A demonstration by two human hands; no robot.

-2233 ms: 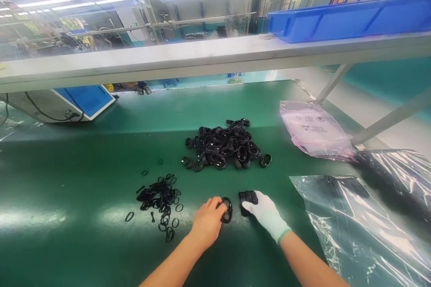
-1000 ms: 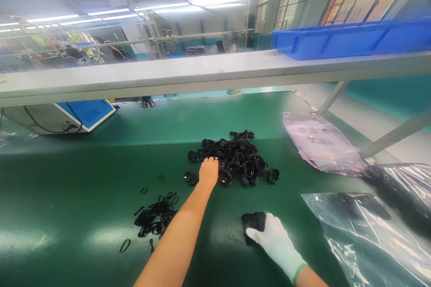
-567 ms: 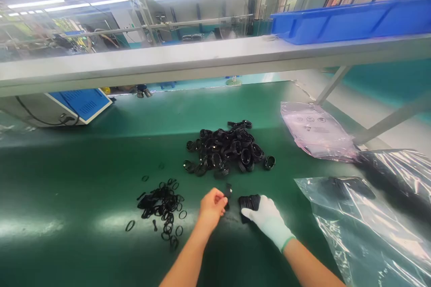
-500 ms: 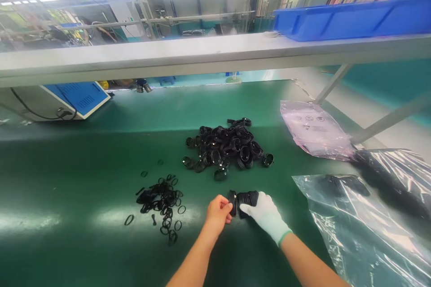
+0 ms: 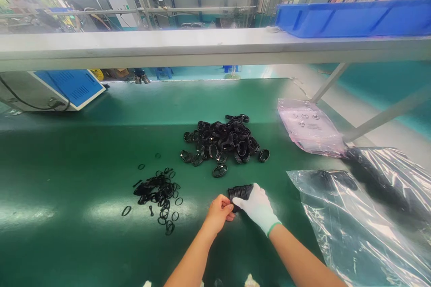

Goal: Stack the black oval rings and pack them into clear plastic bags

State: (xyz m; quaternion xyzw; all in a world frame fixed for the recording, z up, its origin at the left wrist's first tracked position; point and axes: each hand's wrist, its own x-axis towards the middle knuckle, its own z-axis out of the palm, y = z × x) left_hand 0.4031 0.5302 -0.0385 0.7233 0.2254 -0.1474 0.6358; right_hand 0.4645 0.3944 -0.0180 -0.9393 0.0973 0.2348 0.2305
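Observation:
A row of black coiled cables (image 5: 240,192) stands pressed together on the green table in front of me. My right hand (image 5: 258,208), in a white glove with a green cuff, is closed around the row from its right side. My bare left hand (image 5: 218,211) pinches at the left end of the same row; its fingertips are partly hidden there. Beyond my hands lies a loose heap of similar coiled cables (image 5: 225,141), with one coil (image 5: 220,170) lying nearest to me. To the left is a scattered pile of thin black rubber bands (image 5: 158,189).
Clear plastic bags (image 5: 340,215) lie at the right, some with black contents, and a pinkish printed bag (image 5: 308,128) is behind them. A white shelf (image 5: 161,47) crosses above the table and carries a blue bin (image 5: 353,20). A blue-and-grey machine (image 5: 72,87) stands back left.
The gap between the coils at my left fingers and the rest of the row has closed. My gloved right hand has moved left with its coils, and the view has tilted slightly down.

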